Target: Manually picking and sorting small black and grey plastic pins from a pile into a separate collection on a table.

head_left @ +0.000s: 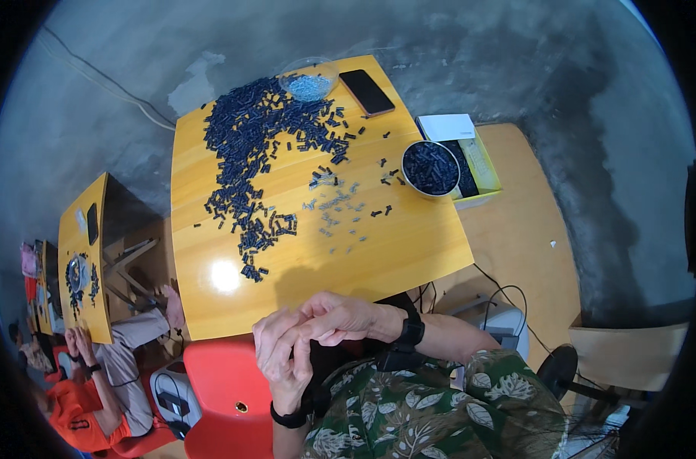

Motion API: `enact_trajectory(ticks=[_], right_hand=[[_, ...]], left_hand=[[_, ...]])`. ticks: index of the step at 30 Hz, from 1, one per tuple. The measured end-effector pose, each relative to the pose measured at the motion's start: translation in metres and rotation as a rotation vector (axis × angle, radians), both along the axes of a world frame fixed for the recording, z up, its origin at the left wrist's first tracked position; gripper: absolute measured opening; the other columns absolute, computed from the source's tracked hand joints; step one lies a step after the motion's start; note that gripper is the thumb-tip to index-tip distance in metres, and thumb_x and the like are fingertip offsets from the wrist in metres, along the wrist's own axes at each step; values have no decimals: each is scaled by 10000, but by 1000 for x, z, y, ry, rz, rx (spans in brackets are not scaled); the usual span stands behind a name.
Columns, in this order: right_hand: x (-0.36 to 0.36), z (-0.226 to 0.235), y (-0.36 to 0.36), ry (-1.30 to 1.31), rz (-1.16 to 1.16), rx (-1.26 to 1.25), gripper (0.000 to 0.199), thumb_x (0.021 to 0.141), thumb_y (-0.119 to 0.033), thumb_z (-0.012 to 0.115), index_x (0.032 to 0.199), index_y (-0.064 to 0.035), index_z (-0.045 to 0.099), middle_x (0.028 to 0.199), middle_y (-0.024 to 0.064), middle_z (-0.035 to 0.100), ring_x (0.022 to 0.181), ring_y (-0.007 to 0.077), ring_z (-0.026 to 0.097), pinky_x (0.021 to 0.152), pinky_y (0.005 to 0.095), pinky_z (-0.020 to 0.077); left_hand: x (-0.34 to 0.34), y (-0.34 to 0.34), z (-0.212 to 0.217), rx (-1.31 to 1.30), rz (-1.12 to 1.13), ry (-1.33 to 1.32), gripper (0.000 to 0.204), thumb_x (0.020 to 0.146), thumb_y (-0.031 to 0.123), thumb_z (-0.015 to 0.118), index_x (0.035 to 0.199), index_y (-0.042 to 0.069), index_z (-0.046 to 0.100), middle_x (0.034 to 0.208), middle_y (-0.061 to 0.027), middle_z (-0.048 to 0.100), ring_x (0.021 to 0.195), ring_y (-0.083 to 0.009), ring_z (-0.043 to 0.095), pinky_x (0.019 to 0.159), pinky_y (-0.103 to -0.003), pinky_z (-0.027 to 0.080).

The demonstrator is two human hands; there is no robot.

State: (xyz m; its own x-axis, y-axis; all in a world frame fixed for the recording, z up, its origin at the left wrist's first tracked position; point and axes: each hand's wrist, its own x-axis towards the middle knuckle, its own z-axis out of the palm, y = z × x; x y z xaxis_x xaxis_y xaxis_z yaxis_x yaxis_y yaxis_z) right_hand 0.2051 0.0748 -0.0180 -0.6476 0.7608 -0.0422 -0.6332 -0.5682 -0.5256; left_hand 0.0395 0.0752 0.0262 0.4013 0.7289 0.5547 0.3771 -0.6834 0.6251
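My left hand and my right hand meet fingertip to fingertip just off the front edge of the yellow table. Both have bent, pinching fingers; whatever is between them is too small or hidden to make out. Beyond them lies a large heap of small black plastic pieces, trailing toward the near side. To its right are scattered small clear pieces. A round bowl full of similar black pieces stands at the table's right edge. At the far edge, a clear bowl holds small light-blue pieces.
A dark-screened phone lies near the far right corner. Beside the table is a yellow box with a white carton. A red chair is at my left. Further left, a person in orange sits by another table.
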Motion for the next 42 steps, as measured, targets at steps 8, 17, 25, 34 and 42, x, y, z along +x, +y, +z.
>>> enact_trajectory(ticks=[8, 17, 25, 34, 42], right_hand=[[-8, -10, -10, 73, -86, -89, 273, 930, -233, 691, 977, 15, 586, 665, -71, 454, 457, -26, 366, 360, 141, 272], [-4, -10, -13, 50, -69, -76, 333, 925, -304, 702, 1002, -5, 577, 664, -74, 448, 458, -24, 383, 361, 132, 295], [0, -14, -11, 110, -9, -45, 356, 893, -293, 746, 1036, -17, 573, 714, -64, 475, 482, -24, 405, 372, 117, 316], [-7, -10, -15, 169, -83, -89, 353, 891, -256, 745, 1027, 52, 639, 720, -32, 529, 503, -16, 410, 395, 124, 311], [8, -15, -15, 108, -14, -141, 223, 931, -218, 687, 990, -26, 591, 686, -66, 462, 488, -4, 396, 396, 146, 326]], left_hand=[[8, -4, -6, -76, 2, -73, 106, 847, 58, 718, 920, 15, 653, 978, -120, 644, 974, -327, 622, 857, -424, 508], [9, -7, -8, -124, 4, -86, 101, 872, 79, 699, 922, 13, 642, 970, -123, 631, 950, -305, 612, 841, -410, 504], [10, -7, -7, -104, -49, -38, 87, 878, 56, 682, 928, 7, 631, 977, -126, 629, 942, -303, 612, 838, -407, 507], [9, -9, -13, -94, -41, -49, 79, 886, 54, 676, 921, 9, 621, 973, -126, 626, 918, -296, 615, 820, -397, 512], [9, -6, -8, -118, -57, 21, 128, 871, 32, 677, 988, -2, 639, 1012, -140, 632, 951, -291, 618, 855, -385, 503]])
